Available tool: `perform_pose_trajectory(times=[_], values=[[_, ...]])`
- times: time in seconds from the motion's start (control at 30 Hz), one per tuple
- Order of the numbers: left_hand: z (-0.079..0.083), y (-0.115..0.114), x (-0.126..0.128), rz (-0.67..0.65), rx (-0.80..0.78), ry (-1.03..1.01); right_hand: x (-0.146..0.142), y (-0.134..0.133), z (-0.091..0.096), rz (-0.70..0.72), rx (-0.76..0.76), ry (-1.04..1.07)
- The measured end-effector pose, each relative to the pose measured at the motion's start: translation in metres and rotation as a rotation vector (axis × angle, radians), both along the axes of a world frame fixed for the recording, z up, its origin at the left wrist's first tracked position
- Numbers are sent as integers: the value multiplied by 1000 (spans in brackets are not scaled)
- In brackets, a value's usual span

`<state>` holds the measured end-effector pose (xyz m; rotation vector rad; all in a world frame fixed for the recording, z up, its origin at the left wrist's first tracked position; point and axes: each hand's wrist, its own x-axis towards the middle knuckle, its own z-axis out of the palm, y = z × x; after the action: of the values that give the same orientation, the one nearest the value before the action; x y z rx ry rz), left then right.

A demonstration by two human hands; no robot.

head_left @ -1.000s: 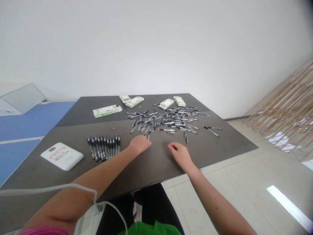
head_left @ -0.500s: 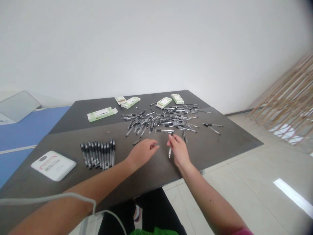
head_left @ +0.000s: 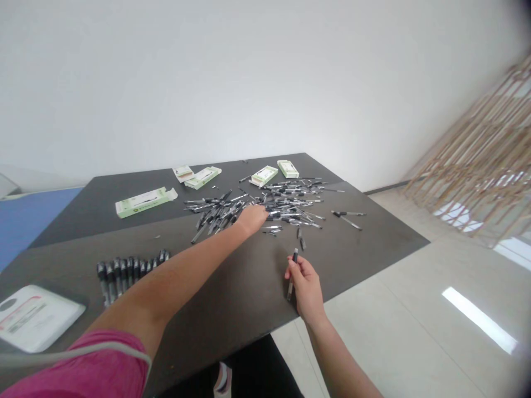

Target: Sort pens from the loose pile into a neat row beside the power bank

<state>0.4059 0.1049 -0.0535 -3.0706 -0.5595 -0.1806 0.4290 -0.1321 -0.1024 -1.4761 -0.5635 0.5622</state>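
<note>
My right hand (head_left: 305,282) is closed round a pen (head_left: 292,274), held upright near the table's front edge, its dark end up. My left arm stretches forward and my left hand (head_left: 253,217) rests on the near edge of a loose pile of black and clear pens (head_left: 286,202) on the dark table (head_left: 249,287). Its fingers are curled down into the pile; what they hold, if anything, is hidden. A neat row of pens (head_left: 124,269) lies side by side to the left of my left arm.
A long green and white box (head_left: 145,201) lies open at the back left, with small boxes (head_left: 202,176) (head_left: 264,175) (head_left: 288,168) behind the pile. A white flat device (head_left: 35,316) sits at the near left. Right of the table are a tiled floor and a wooden lattice (head_left: 477,166).
My right hand has drawn back toward me with the pen. My left hand has gone forward from the bare tabletop into the pile. The view has swung right.
</note>
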Motion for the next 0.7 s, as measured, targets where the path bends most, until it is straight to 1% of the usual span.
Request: perform_pose_trajectory(times=[0.13,0.27,0.37,0.43,0.5,0.6,0.67,0.7], values=[[-6,0,2,42,22,42,0,-1,1,-1,15,3],[-7,7,0,83,17,64,0,-1,2,7,11,6],[-8,13,0,99,4,75,0,-1,2,16,8,5],[-6,15,-1,109,-2,78,0,-1,1,17,17,4],[1,15,-4,110,2,68,0,-2,0,11,27,9],[18,9,-19,80,21,30,1,-1,0,6,42,31],[31,-1,-37,-8,64,-16,1,0,3,30,61,74],[36,-9,-47,-84,108,-48,1,1,6,51,76,112]])
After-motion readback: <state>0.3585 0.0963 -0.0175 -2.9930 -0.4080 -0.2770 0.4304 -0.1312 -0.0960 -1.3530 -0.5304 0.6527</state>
